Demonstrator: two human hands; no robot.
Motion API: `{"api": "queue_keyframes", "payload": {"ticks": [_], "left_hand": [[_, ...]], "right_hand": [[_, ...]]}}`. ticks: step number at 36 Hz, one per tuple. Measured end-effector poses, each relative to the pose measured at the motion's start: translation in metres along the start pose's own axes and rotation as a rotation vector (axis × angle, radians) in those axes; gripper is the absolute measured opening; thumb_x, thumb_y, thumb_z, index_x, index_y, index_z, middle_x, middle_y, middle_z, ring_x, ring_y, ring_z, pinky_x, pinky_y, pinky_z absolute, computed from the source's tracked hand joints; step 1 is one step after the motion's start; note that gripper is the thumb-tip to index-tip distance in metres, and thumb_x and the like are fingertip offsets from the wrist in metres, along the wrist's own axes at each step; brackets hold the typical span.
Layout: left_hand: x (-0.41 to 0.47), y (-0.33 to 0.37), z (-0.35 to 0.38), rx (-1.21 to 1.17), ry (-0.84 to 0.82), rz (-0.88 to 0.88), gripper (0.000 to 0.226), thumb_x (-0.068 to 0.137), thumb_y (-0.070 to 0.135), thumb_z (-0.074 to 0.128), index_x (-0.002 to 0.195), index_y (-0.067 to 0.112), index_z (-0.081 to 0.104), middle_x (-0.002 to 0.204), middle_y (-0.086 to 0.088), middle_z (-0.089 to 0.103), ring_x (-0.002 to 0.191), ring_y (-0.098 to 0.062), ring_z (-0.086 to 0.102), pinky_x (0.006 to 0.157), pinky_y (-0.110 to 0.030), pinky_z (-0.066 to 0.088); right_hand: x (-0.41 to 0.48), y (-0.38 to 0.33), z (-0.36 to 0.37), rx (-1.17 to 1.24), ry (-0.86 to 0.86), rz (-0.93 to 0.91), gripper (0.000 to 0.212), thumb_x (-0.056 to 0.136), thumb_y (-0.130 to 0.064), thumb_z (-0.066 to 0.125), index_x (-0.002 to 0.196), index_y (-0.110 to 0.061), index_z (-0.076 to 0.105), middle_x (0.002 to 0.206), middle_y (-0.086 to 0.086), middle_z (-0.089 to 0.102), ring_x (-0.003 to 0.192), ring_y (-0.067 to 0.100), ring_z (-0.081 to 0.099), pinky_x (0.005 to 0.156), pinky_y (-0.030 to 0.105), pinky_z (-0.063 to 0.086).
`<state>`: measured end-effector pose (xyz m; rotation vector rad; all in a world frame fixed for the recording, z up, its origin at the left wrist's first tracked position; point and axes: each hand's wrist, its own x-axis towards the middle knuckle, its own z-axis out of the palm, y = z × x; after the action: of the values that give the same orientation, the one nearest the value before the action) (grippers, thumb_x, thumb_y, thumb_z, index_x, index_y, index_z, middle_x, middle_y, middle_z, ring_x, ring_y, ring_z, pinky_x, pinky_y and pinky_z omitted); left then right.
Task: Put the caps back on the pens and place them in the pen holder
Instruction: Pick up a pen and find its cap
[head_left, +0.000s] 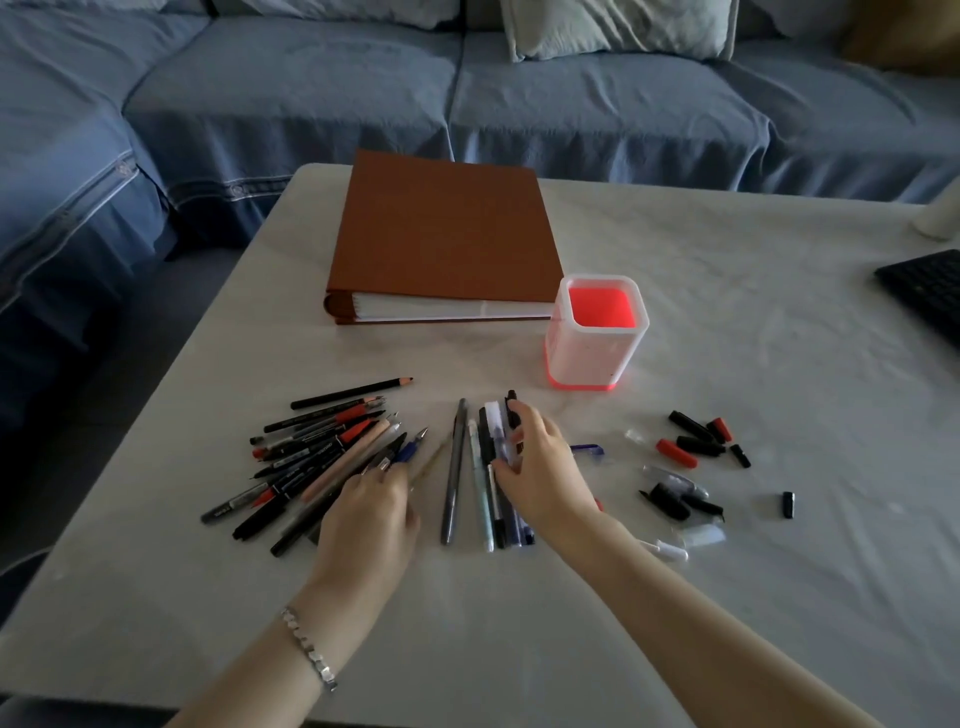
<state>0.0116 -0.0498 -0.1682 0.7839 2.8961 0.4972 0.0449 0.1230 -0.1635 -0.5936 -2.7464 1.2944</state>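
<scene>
While the pen holder stands upright behind the hands, just right of a brown binder, loose pens fan out on the table at left, with a tighter row mid-table. Scattered caps lie right, apart from the pens. A keyboard sits at the right edge and a sofa beyond. The left hand is palm down, fingers relaxed, tips resting on the pile. The right hand arches over the middle row, thumb and fingers pinching a clear pen.

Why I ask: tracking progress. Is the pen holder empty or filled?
Empty: the upright pen holder shows only its bare red bottom inside.
</scene>
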Motion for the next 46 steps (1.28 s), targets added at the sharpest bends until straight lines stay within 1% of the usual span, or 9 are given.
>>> {"api": "queue_keyframes", "payload": {"ticks": [3,9,18,23,26,31,35,40,46], "left_hand": [[0.003,0.002,0.000,-0.129,0.023,-0.084,0.011,0.072,0.002,0.066,0.083,0.002,0.063,0.066,-0.008,0.063,0.063,-0.024,0.061,0.053,-0.026,0.042],[0.008,0.013,-0.002,-0.343,0.092,-0.135,0.024,0.085,0.007,0.055,0.107,0.000,0.061,0.096,-0.012,0.060,0.080,-0.020,0.055,0.070,-0.018,0.033],[0.009,0.032,-0.002,-0.444,0.107,-0.067,0.010,0.088,0.011,0.053,0.082,0.010,0.061,0.075,-0.003,0.053,0.061,-0.014,0.049,0.056,-0.017,0.034],[0.007,0.034,-0.006,-0.488,0.080,-0.044,0.020,0.089,0.018,0.054,0.070,0.011,0.059,0.047,0.006,0.037,0.047,-0.010,0.037,0.046,-0.018,0.030],[0.002,0.034,-0.010,-0.521,0.048,-0.038,0.019,0.089,0.019,0.053,0.073,0.011,0.060,0.051,0.002,0.040,0.050,-0.009,0.038,0.047,-0.021,0.029],[-0.004,0.032,-0.014,-0.566,-0.002,-0.040,0.016,0.090,0.022,0.053,0.076,0.019,0.061,0.055,-0.004,0.048,0.048,-0.008,0.038,0.047,-0.022,0.031],[-0.007,0.032,-0.012,-0.566,-0.013,-0.040,0.016,0.089,0.023,0.053,0.076,0.021,0.061,0.050,0.006,0.044,0.047,-0.007,0.037,0.045,-0.018,0.030],[-0.007,0.036,-0.009,-0.552,-0.045,-0.039,0.021,0.090,0.024,0.051,0.070,0.022,0.058,0.051,0.018,0.049,0.048,-0.008,0.039,0.046,-0.017,0.032],[-0.009,0.040,-0.007,-0.548,-0.048,-0.034,0.017,0.089,0.024,0.052,0.076,0.019,0.062,0.046,0.010,0.046,0.043,-0.008,0.038,0.042,-0.016,0.029]], "right_hand": [[-0.007,0.005,-0.009,0.005,0.002,-0.002,0.047,0.085,-0.013,0.055,0.130,-0.017,0.043,0.113,0.004,0.050,0.077,0.012,0.047,0.083,0.027,0.046],[-0.025,0.036,-0.057,-0.122,0.064,-0.025,0.017,0.082,-0.010,0.059,0.096,-0.018,0.067,0.086,-0.001,0.064,0.075,0.014,0.057,0.063,0.008,0.039],[-0.037,0.077,-0.109,-0.381,-0.040,0.096,0.017,0.084,-0.012,0.059,0.097,-0.016,0.069,0.087,-0.007,0.058,0.099,0.019,0.060,0.083,0.031,0.047],[-0.027,0.068,-0.092,-0.413,-0.056,-0.051,0.024,0.086,-0.010,0.055,0.105,-0.018,0.067,0.106,-0.006,0.059,0.103,0.015,0.054,0.083,0.026,0.042],[-0.021,0.058,-0.084,-0.410,-0.127,-0.133,0.021,0.088,-0.018,0.054,0.105,-0.021,0.066,0.107,-0.005,0.058,0.102,0.011,0.053,0.085,0.024,0.043],[-0.023,0.040,-0.086,-0.394,-0.330,-0.127,0.015,0.080,-0.039,0.064,0.089,-0.027,0.064,0.083,-0.014,0.056,0.077,0.005,0.053,0.071,0.026,0.046],[-0.029,0.046,-0.086,-0.630,-0.431,-0.136,0.028,0.078,-0.045,0.063,0.102,-0.031,0.059,0.097,-0.015,0.054,0.085,0.004,0.045,0.072,0.023,0.034],[-0.031,0.063,-0.086,-0.618,-0.372,-0.055,0.033,0.083,-0.056,0.050,0.096,-0.028,0.062,0.100,-0.010,0.057,0.097,0.013,0.053,0.084,0.034,0.046],[-0.021,0.072,-0.107,-0.421,-0.132,0.019,0.014,0.087,-0.031,0.057,0.092,-0.020,0.065,0.084,-0.007,0.058,0.079,0.013,0.053,0.074,0.032,0.047]]}}
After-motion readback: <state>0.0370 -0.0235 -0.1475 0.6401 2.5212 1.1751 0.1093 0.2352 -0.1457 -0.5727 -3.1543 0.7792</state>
